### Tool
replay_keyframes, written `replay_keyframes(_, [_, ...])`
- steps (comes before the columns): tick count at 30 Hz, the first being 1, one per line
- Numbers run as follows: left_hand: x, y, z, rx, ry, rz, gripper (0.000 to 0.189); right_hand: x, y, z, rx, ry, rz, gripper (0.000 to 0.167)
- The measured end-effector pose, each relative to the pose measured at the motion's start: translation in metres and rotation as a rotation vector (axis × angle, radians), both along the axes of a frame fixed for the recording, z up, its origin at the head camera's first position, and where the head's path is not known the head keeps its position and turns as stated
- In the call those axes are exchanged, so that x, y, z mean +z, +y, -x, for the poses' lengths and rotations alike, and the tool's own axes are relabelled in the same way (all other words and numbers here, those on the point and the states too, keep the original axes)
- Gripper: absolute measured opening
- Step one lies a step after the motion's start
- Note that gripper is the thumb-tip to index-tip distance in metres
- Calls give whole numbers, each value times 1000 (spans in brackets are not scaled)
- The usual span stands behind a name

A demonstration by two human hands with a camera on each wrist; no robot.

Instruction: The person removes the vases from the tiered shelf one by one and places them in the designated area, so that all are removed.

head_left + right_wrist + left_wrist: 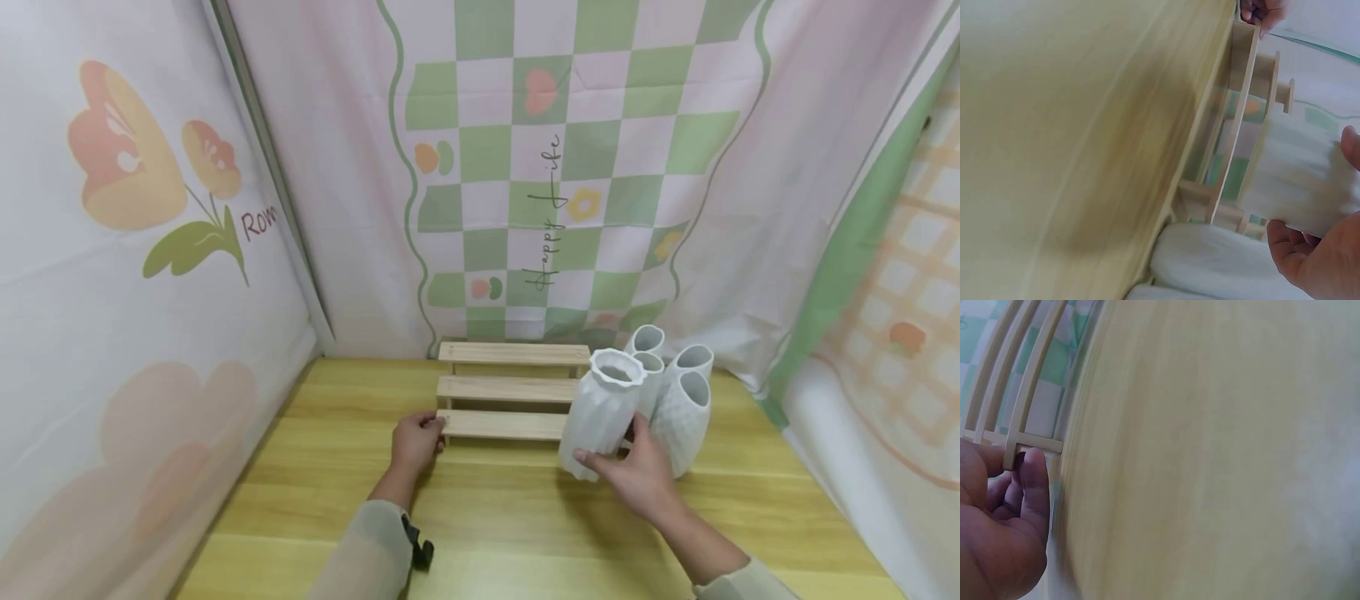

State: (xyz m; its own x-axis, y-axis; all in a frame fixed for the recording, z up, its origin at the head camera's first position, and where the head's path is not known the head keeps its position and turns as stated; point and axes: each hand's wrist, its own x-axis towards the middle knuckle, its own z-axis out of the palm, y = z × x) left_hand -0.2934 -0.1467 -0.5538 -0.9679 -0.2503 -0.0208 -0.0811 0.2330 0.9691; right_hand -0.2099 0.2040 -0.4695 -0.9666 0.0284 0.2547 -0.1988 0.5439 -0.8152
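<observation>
A small three-tier wooden rack (pixel 498 423) stands at the back of the table. My left hand (pixel 415 446) pinches the left end of its lowest step, with thumb and fingers around the board's end in the left wrist view. A white ribbed vase with a scalloped rim (pixel 598 417) is in my right hand (pixel 643 473), gripped between thumb and fingers. It is slightly tilted and held off the table, in front of the rack's right end. Just right of it stand several other white vases, the nearest a textured vase (pixel 681 429) with a slanted mouth.
The yellow wood-grain table (pixel 495 533) stretches in front of the rack. Behind it hangs a green-checked curtain (pixel 585 167). Printed cloth (pixel 97 333) encloses the left side, and another patterned curtain (pixel 900 333) hangs on the right.
</observation>
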Motion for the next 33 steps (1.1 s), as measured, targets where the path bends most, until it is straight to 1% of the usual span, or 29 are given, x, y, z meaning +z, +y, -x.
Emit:
replay_keyframes(4, [-1,0,1,-6,7,1,34,-1,9,-6,-19,-3,-13,92])
replay_keyframes(8, [1,0,0,-5,8,5,34,-4,17,-11,-43,4,-46,93])
replay_keyframes(11, [3,0,-1,-1,6,6,34,-4,22,-14,-44,13,-43,94])
replay_keyframes(17, [4,1,-3,-2,4,1,34,-6,32,-19,-73,-3,-76,95])
replay_keyframes(24, [2,1,-3,6,0,13,32,-12,42,-25,-83,-21,-101,102])
replay_keyframes(33, [4,2,-3,1,4,12,33,-21,52,-30,-92,-45,-114,103])
